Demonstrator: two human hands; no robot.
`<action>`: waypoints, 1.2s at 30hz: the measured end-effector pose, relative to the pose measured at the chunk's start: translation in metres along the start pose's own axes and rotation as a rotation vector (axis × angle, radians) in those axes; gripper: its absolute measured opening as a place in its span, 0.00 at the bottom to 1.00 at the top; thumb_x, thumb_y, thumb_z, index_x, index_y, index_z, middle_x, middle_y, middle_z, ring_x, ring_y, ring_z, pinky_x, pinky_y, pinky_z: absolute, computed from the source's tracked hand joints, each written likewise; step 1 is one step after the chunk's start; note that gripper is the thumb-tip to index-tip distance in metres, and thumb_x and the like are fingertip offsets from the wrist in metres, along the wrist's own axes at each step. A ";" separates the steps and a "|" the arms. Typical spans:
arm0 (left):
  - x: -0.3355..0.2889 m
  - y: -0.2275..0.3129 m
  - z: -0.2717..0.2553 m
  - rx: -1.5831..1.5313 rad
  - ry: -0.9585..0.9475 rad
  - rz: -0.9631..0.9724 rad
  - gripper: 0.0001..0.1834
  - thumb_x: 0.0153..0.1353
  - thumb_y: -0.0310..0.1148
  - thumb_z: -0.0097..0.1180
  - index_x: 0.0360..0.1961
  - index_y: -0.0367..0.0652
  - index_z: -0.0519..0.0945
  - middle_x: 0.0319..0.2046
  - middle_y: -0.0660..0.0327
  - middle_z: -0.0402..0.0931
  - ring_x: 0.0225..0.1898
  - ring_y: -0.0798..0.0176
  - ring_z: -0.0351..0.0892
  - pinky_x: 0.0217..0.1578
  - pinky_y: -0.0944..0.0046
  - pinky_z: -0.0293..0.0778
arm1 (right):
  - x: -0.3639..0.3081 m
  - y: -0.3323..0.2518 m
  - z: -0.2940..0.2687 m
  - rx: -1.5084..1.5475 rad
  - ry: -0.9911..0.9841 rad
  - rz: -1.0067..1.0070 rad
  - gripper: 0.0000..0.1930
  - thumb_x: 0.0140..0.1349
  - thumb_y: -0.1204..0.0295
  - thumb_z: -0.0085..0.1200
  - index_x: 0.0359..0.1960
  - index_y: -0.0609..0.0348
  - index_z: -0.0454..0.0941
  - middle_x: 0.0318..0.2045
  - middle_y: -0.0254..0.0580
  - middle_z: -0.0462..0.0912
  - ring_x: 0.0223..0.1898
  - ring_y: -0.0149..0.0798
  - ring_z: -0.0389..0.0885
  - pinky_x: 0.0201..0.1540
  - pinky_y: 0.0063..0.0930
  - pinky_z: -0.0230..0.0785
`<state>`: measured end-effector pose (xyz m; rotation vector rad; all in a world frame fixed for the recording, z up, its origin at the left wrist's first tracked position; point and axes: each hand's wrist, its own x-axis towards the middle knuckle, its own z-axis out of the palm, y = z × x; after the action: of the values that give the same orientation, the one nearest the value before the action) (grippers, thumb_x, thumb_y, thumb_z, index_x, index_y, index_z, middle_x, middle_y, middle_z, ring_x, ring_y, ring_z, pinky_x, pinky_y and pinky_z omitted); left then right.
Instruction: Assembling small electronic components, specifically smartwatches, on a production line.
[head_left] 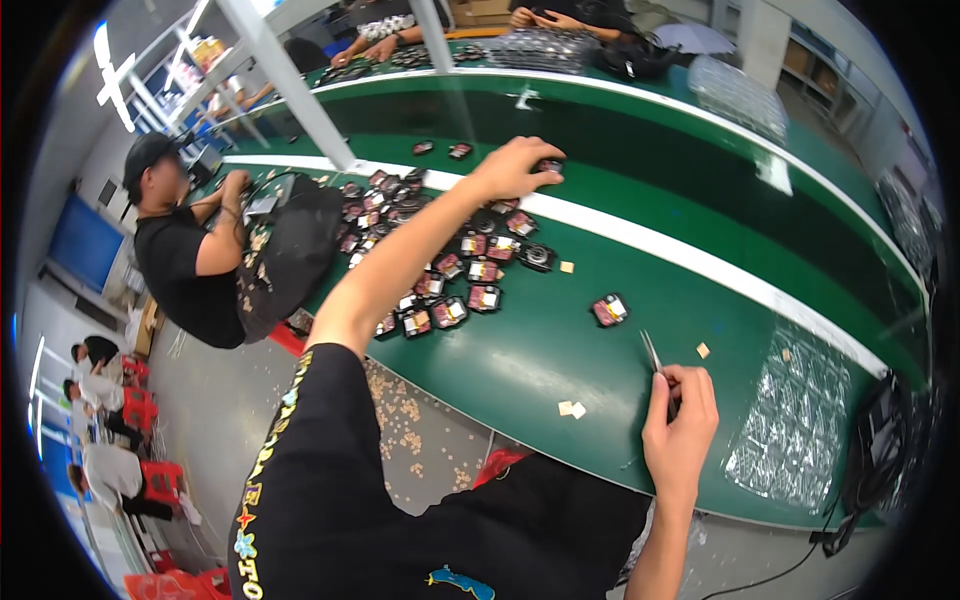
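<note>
My left hand (512, 168) reaches out over the dark green conveyor belt (620, 185), its fingers closed on a small black module (549, 166), mostly covered by the fingers. Near the front of the green table, my right hand (681, 425) grips a pair of metal tweezers (650, 350) with the tips pointing up and away. Just beyond those tips a single black module with a reddish and white face (609, 310) lies by itself. Many similar modules (484, 271) are heaped under and beside my left forearm. Small tan squares (566, 409) lie between the heap and my right hand.
A clear plastic blister tray (790, 420) lies at the right, beside a black bag (880, 440). A white rail (680, 255) separates table and belt. One co-worker (185, 240) sits at the left; others work across the belt. Tan scraps (400, 415) litter the floor.
</note>
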<state>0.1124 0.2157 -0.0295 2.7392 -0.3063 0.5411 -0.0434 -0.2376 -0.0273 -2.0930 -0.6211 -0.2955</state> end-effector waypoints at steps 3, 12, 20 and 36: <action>-0.002 0.002 -0.001 0.070 -0.035 -0.005 0.22 0.71 0.42 0.68 0.62 0.44 0.85 0.51 0.51 0.83 0.61 0.43 0.80 0.65 0.47 0.75 | -0.001 -0.005 0.003 0.024 -0.001 0.024 0.02 0.71 0.81 0.61 0.41 0.66 0.81 0.35 0.45 0.80 0.34 0.45 0.79 0.37 0.38 0.71; -0.081 0.005 -0.094 0.153 -0.156 -0.109 0.25 0.66 0.44 0.69 0.61 0.46 0.85 0.43 0.55 0.83 0.52 0.48 0.84 0.56 0.49 0.79 | -0.002 0.005 0.000 0.024 -0.033 0.041 0.01 0.72 0.82 0.58 0.41 0.68 0.80 0.35 0.45 0.78 0.33 0.44 0.77 0.38 0.39 0.69; -0.105 -0.062 -0.111 0.299 0.181 -0.374 0.31 0.61 0.55 0.74 0.59 0.47 0.88 0.59 0.51 0.82 0.66 0.46 0.78 0.68 0.47 0.74 | 0.002 -0.002 0.002 0.001 -0.023 0.000 0.01 0.71 0.83 0.59 0.41 0.68 0.80 0.34 0.44 0.79 0.33 0.43 0.77 0.38 0.39 0.69; -0.031 -0.076 -0.051 0.119 -0.067 -0.425 0.21 0.61 0.46 0.74 0.44 0.40 0.86 0.40 0.49 0.91 0.46 0.47 0.92 0.51 0.51 0.85 | 0.000 0.002 -0.002 0.026 0.005 0.024 0.01 0.71 0.81 0.61 0.41 0.67 0.82 0.33 0.44 0.80 0.32 0.42 0.77 0.38 0.37 0.71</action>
<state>0.0887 0.3088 -0.0186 2.8197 0.2987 0.3598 -0.0425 -0.2401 -0.0277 -2.0724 -0.5935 -0.2776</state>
